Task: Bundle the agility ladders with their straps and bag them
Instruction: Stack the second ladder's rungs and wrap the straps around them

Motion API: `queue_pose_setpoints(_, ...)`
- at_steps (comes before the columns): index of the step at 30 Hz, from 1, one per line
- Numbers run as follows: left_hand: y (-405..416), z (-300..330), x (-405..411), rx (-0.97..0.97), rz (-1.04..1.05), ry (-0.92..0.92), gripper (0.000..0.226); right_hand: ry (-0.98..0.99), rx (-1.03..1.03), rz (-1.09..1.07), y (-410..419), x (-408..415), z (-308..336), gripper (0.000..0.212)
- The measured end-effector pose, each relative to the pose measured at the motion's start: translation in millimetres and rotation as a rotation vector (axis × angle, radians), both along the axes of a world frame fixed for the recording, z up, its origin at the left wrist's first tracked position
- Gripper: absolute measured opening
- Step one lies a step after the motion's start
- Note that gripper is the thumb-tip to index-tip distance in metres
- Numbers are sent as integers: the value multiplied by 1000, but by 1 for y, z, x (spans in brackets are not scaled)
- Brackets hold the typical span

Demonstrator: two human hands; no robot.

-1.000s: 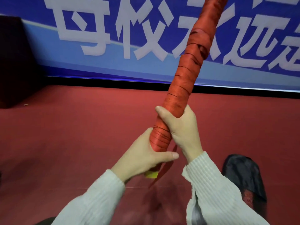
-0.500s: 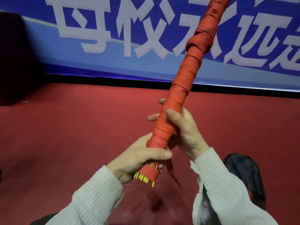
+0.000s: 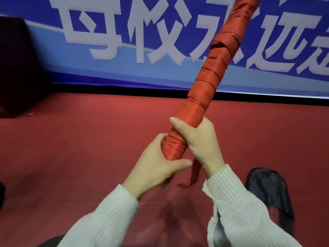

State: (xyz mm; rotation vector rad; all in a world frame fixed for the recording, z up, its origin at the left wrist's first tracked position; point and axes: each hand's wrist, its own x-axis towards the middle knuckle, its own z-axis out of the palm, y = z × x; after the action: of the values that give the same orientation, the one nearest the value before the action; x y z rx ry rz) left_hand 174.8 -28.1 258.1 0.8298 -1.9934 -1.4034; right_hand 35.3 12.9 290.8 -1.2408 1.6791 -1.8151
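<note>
Both hands clenched on the strap-wrapped ladder bundle (image 3: 204,93): left hand (image 3: 156,166) at its bottom end, right hand (image 3: 197,139) just above, long axis running up-right from the fingers, loose strap tail (image 3: 195,172) below, black bag (image 3: 267,189) on floor nearer the right hand.

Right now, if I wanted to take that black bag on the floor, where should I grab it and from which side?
A judgement: take the black bag at its upper rim, reaching down from above on the right. It lies crumpled on the red floor beside the right sleeve, so pinch a raised fold; no handle shows.
</note>
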Motion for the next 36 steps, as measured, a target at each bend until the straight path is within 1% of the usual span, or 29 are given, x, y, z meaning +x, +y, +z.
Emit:
queue_pose_setpoints(1, 2, -3, -3, -122, 72, -37, 46, -23, -5, 13, -1, 1, -1, 56)
queue_pose_setpoints(2, 2, -5, -3, -114, 50, -18, 43, -91, -18, 95, 0, 0, -1, 59)
queue_pose_setpoints(3, 1, -3, -1, 35, -52, 77, 40, -201, -23, 221, 3, -1, -1, 61)
queue_pose_setpoints(4, -2, -1, 3, 242, -200, 181, 39, -299, -16, 333, 6, -2, 0, 60)
queue_pose_setpoints(5, -4, 1, 7, 429, -341, 269, 39, -316, -4, 388, 8, -2, 1, 56)
queue_pose_setpoints(6, -4, 2, 9, 518, -420, 293, 39, -256, 13, 370, 7, -1, 0, 51)
queue_pose_setpoints(7, -4, 1, 8, 516, -411, 260, 38, -153, 20, 289, 4, -1, -2, 49)
queue_pose_setpoints(9, 0, -2, 0, 361, -226, 178, 35, 43, 44, 69, 0, 0, -2, 53)
queue_pose_setpoints(10, 2, -5, -4, 276, -119, 176, 33, 108, 82, 1, -1, 0, 2, 53)
queue_pose_setpoints(11, 2, -7, -7, 199, -26, 186, 30, 188, 161, -37, -1, -4, 6, 55)
queue_pose_setpoints(12, 0, -10, -7, 109, 70, 178, 27, 309, 288, -57, 3, -10, 10, 61)
queue_pose_setpoints(13, -4, -11, -4, -4, 177, 136, 26, 449, 426, -63, 8, -17, 14, 68)
queue_pose_setpoints(14, -9, -13, -1, -141, 288, 42, 28, 549, 513, -29, 14, -24, 17, 70)
queue_pose_setpoints(15, -14, -14, 3, -266, 380, -85, 31, 577, 502, 36, 17, -28, 19, 63)
queue_pose_setpoints(16, -16, -15, 6, -362, 456, -203, 33, 521, 389, 121, 19, -27, 21, 48)
queue_pose_setpoints(17, -16, -17, 7, -413, 504, -263, 34, 438, 228, 183, 18, -24, 21, 35)
queue_pose_setpoints(18, -15, -20, 5, -436, 517, -287, 35, 383, 86, 200, 14, -20, 21, 27)
queue_pose_setpoints(19, -12, -24, 1, -438, 500, -308, 35, 359, -6, 183, 7, -16, 21, 23)
queue_pose_setpoints(21, -8, -34, -5, -433, 441, -329, 38, 340, -56, 127, -4, -13, 18, 22)
queue_pose_setpoints(23, -12, -40, -4, -414, 394, -355, 41, 307, -37, 68, -7, -22, 11, 23)
queue_pose_setpoints(25, -20, -40, 1, -327, 364, -349, 40, 291, -1, 0, -3, -40, 4, 24)
queue_pose_setpoints(26, -23, -40, 1, -248, 338, -302, 38, 285, 26, -16, 0, -48, 0, 24)
queue_pose_setpoints(29, -19, -31, -3, 33, 237, -49, 28, 258, 97, 11, 8, -58, -9, 23)
queue_pose_setpoints(31, -11, -21, -8, 189, 127, 129, 24, 219, 86, 6, 9, -59, -11, 23)
queue_pose_setpoints(32, -7, -17, -10, 264, 42, 205, 24, 154, 49, 1, 7, -58, -11, 22)
queue_pose_setpoints(33, -3, -13, -10, 350, -59, 268, 24, 44, 13, 16, 6, -56, -10, 17)
queue_pose_setpoints(34, 1, -12, -8, 447, -169, 317, 28, -94, -14, 78, 6, -53, -10, 15)
queue_pose_setpoints(36, 5, -12, -2, 661, -408, 394, 45, -338, -4, 341, 10, -49, -11, 42)
